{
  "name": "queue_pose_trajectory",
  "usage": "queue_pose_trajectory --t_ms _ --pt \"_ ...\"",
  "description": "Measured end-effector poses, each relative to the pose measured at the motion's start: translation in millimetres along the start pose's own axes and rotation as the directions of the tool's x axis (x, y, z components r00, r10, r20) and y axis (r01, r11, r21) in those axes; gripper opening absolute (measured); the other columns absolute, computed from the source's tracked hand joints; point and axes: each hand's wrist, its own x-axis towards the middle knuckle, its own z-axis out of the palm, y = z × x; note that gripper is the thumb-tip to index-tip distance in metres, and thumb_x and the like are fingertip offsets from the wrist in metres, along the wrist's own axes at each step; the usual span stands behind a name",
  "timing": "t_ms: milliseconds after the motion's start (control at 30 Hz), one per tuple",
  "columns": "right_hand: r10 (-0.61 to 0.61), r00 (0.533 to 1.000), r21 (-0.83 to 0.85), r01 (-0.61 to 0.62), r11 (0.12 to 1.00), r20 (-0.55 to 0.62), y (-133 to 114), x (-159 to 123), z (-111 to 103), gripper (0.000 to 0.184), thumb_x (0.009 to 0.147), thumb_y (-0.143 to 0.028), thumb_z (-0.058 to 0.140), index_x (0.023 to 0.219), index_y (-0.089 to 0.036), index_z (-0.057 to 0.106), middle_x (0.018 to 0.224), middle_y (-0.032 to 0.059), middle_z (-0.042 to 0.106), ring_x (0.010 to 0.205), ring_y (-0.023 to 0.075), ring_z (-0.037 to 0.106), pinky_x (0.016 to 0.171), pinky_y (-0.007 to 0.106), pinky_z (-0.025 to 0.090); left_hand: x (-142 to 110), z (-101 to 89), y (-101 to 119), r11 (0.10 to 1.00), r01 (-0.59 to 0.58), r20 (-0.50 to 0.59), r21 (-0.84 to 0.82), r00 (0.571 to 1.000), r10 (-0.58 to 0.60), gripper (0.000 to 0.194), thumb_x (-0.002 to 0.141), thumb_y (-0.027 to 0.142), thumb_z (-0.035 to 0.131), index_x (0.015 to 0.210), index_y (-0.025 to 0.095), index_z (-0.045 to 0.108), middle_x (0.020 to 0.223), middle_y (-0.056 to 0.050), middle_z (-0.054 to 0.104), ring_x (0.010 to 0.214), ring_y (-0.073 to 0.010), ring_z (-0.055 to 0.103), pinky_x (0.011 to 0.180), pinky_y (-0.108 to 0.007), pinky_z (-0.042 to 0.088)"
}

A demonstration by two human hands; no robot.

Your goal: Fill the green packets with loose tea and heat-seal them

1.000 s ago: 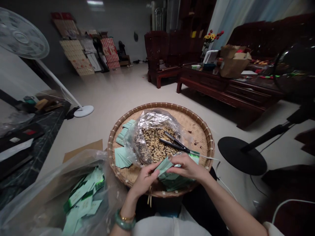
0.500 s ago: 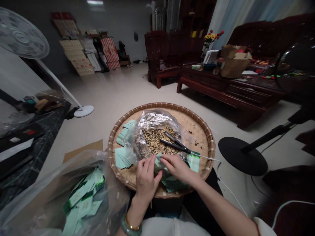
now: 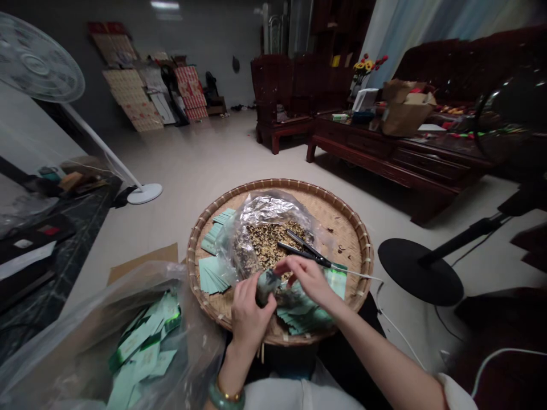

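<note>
My left hand (image 3: pixel 249 313) is closed round a small pale-green packet (image 3: pixel 268 285), its mouth tilted up and partly opened out. By the packet's upper edge, my right hand (image 3: pixel 306 280) has its fingers curled with a gap between thumb and forefinger; nothing shows in them. Just beyond lies a clear plastic bag (image 3: pixel 269 206) of loose dark and tan grain-like mix (image 3: pixel 271 242). A black hair straightener (image 3: pixel 310 253) with a white cord rests across the bag, its plates apart. Flat green packets (image 3: pixel 299 316) lie beneath my right hand, and others (image 3: pixel 211 276) are fanned out at left.
All this sits in a round woven bamboo tray (image 3: pixel 346 213). At lower left, a large clear bag (image 3: pixel 77 336) holds several green packets (image 3: pixel 145 347). A black stand base (image 3: pixel 421 272) is at right, a white fan (image 3: pixel 145 193) at left. Behind is a dark wooden table (image 3: pixel 384 154).
The packet has tilted and widened, now showing its opening in my left hand. My right hand has loosened from its pinch on the packet's top and shifted slightly up.
</note>
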Motion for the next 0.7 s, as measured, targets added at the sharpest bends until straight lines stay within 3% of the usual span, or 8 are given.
queue_pose_trajectory --t_ms 67,100,233,333,433,567,633,700 --pt "-0.033 0.994 -0.186 0.014 0.982 -0.101 11.2 9.0 -10.0 0.028 0.09 -0.034 0.04 0.101 -0.017 0.059 0.092 0.0074 0.064 0.085 0.0192 0.061 0.069 0.03 0.049 1.0 -1.8 -4.1 0.998 0.052 -0.002 -0.028 0.999 -0.052 0.041 0.073 0.017 0.058 0.114 0.012 0.056 0.101 -0.012 0.066 0.093 -0.0248 0.06 0.081 -0.041 0.052" --pt "-0.069 0.995 -0.333 0.04 0.942 -0.078 16.1 13.1 -13.6 0.025 0.086 -0.029 0.048 0.105 -0.017 0.059 0.1 0.0083 0.063 0.093 0.0206 0.059 0.08 0.035 0.047 1.0 -2.9 -5.9 0.996 0.083 0.001 -0.045 0.997 -0.083 0.041 0.074 0.018 0.058 0.114 0.013 0.056 0.1 -0.012 0.066 0.092 -0.0244 0.061 0.079 -0.04 0.053" --pt "-0.031 0.992 -0.687 0.105 0.719 0.119 22.4 24.9 -10.0 0.063 0.072 -0.015 0.064 0.132 -0.015 0.043 0.127 0.016 0.049 0.116 0.0279 0.045 0.097 0.042 0.038 -1.2 -5.8 -9.3 0.981 0.17 0.018 -0.095 0.985 -0.169 0.042 0.075 0.021 0.057 0.116 0.014 0.057 0.102 -0.011 0.066 0.089 -0.0227 0.064 0.076 -0.037 0.055" --pt "0.039 0.983 -0.762 0.115 0.637 0.181 18.2 35.0 5.3 0.083 0.066 -0.015 0.071 0.139 -0.016 0.033 0.133 0.0182 0.04 0.115 0.0303 0.042 0.094 0.043 0.039 -2.6 -6.4 -9.0 0.978 0.173 0.009 -0.113 0.985 -0.173 0.041 0.075 0.021 0.057 0.115 0.014 0.058 0.103 -0.011 0.065 0.089 -0.0222 0.064 0.075 -0.035 0.056" --pt "0.024 0.973 -0.777 0.167 0.606 0.228 17.6 48.1 16.8 0.085 0.062 -0.014 0.074 0.138 -0.024 0.035 0.135 0.0151 0.036 0.113 0.0292 0.042 0.092 0.043 0.039 -3.1 -7.4 -8.6 0.976 0.178 0.006 -0.127 0.984 -0.178 0.039 0.074 0.022 0.057 0.112 0.014 0.059 0.102 -0.011 0.066 0.091 -0.0226 0.064 0.078 -0.036 0.055" --pt "-0.026 0.956 -0.757 0.248 0.604 0.292 22.9 59.9 18.8 0.066 0.062 -0.01 0.073 0.123 -0.023 0.052 0.118 0.0113 0.044 0.107 0.0255 0.045 0.088 0.036 0.04 -4.5 -9.7 -9.8 0.923 0.324 0.069 -0.206 0.946 -0.317 0.049 0.073 0.024 0.06 0.121 0.015 0.051 0.104 -0.011 0.066 0.073 -0.017 0.066 0.069 -0.032 0.057" --pt "-0.028 0.955 -0.753 0.251 0.608 0.295 24.9 60.7 17.5 0.05 0.064 -0.011 0.07 0.112 -0.02 0.058 0.108 0.0093 0.047 0.099 0.0225 0.048 0.082 0.033 0.041 -5.1 -10.4 -10.3 0.894 0.372 0.102 -0.252 0.928 -0.357 0.053 0.073 0.024 0.061 0.124 0.016 0.048 0.107 -0.011 0.065 0.07 -0.0156 0.066 0.068 -0.031 0.058" --pt "-0.047 0.953 -0.752 0.266 0.604 0.299 26.4 59.4 17.4 0.047 0.065 -0.013 0.071 0.11 -0.019 0.058 0.105 0.0086 0.047 0.096 0.0214 0.048 0.08 0.031 0.041 -5.3 -10.4 -10.5 0.877 0.39 0.124 -0.282 0.921 -0.37 0.054 0.073 0.025 0.061 0.124 0.017 0.048 0.109 -0.011 0.065 0.07 -0.0156 0.067 0.069 -0.031 0.058"
